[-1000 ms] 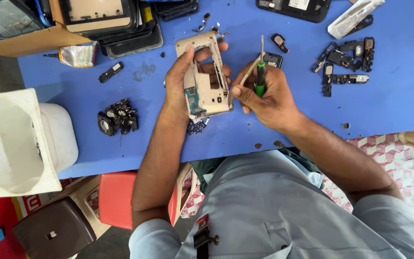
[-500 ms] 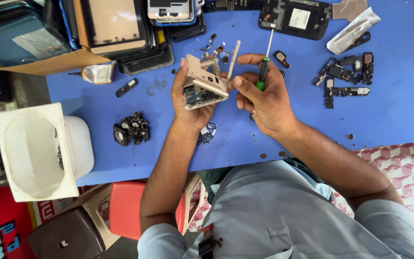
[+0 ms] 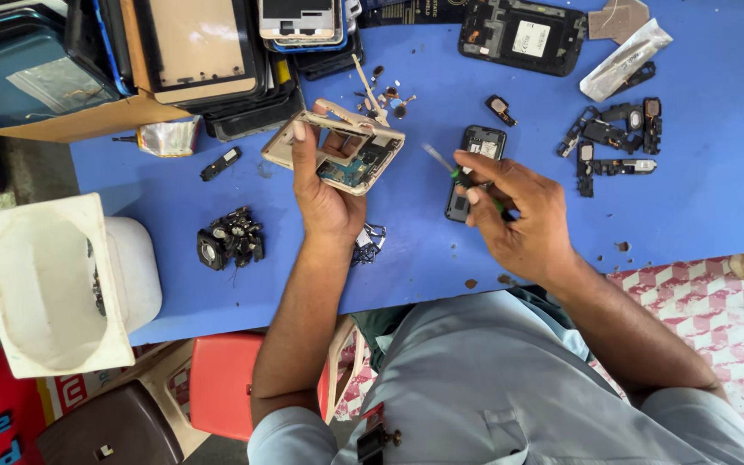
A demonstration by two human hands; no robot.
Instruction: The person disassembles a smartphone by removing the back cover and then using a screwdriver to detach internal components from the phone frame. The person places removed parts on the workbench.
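Disassembly looks midway: left hand [image 3: 325, 194] grips a gold phone frame [image 3: 335, 145] at centre frame, circuit board exposed inside; right hand [image 3: 523, 215] pinches a green screwdriver [image 3: 467, 178]. Removed black parts [image 3: 613, 138] lie upper right on the blue table [image 3: 716, 207].

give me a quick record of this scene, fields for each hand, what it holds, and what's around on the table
left hand: left hand grips a gold-coloured opened phone frame with exposed circuit board, lifted above the table
right hand: right hand holds a green-handled small screwdriver, tip pointing toward the frame
surface: blue table top
nearby: black phone back part, black cluster of small parts, white plastic bin
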